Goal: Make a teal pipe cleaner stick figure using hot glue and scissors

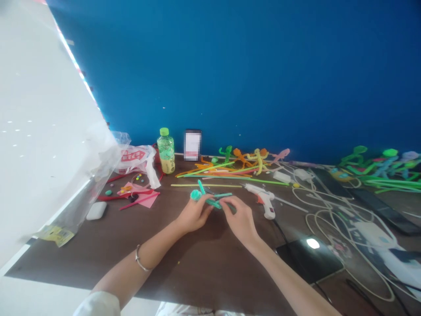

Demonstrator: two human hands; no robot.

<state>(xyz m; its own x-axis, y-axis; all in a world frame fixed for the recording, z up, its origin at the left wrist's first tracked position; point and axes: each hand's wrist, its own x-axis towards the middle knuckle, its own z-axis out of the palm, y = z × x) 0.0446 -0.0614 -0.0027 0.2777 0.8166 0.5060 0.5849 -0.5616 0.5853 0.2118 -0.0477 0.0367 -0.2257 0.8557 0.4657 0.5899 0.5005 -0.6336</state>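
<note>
Standing beyond both hands [194, 213] [240, 219], a bottle [165, 151] holds liquid.

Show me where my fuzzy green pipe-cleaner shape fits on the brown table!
For your fuzzy green pipe-cleaner shape, bare brown wood lies between your forearms, and between your left hand and the white rounded plastic case. Crowded: the tangled white cables and pink paper scraps.

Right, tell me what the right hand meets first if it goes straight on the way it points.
The green pipe cleaner: the fingertips of the right hand seem already on it, though depth is hard to judge from this view.
</note>
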